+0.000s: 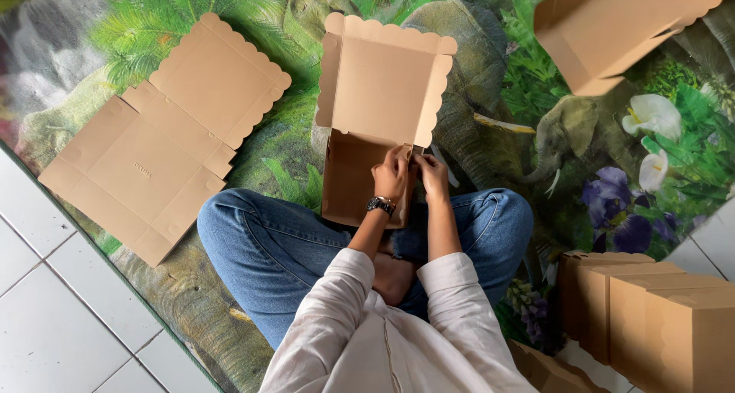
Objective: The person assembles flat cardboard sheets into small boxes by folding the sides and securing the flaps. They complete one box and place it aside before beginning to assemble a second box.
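Pale cream long-sleeved shirt (pixel 398 332), sleeves pushed up well back from the fingers, blue denim jeans (pixel 276 247), black wristwatch (pixel 380 205) (left wrist, just behind the fingers), bare hands.

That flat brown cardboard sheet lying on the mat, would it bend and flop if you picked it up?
Probably a bit. The flat cardboard sheet looks thin and has many fold lines, so it would likely bend along them. It seems light for its size. Its scalloped lid panel might droop first.
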